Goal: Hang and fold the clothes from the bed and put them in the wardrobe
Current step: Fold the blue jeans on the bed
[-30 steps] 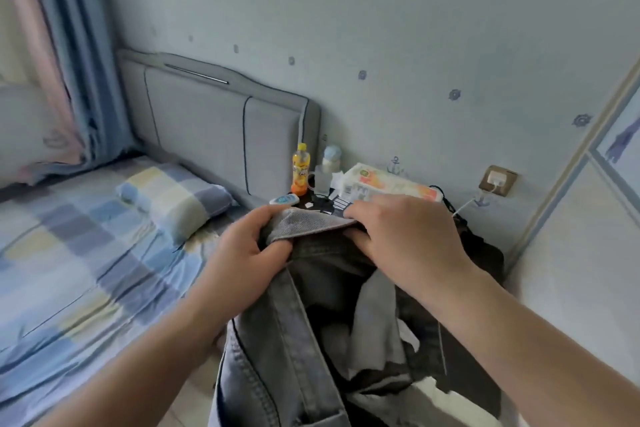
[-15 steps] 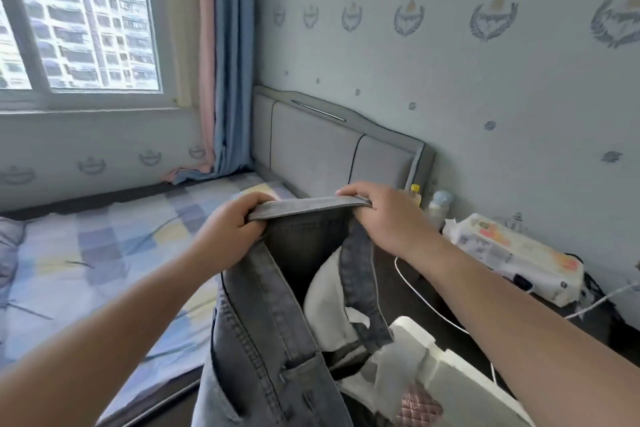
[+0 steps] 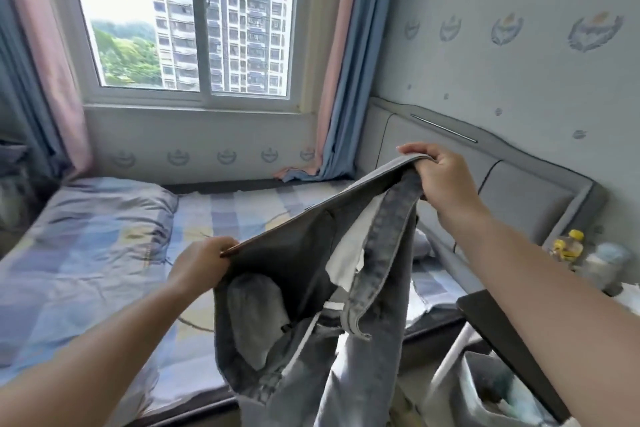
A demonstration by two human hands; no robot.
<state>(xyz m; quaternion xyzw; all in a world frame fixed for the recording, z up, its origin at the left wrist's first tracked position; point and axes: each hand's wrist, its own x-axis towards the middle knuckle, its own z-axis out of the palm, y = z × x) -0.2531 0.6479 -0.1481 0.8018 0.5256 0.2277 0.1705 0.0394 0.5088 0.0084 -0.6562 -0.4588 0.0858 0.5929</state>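
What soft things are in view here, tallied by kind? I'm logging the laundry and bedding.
Jeans, held at the waistband by the left hand and right hand: 1
Pillows: 1
Checked bed sheets: 1
Curtains, left and right: 2
Total: 5
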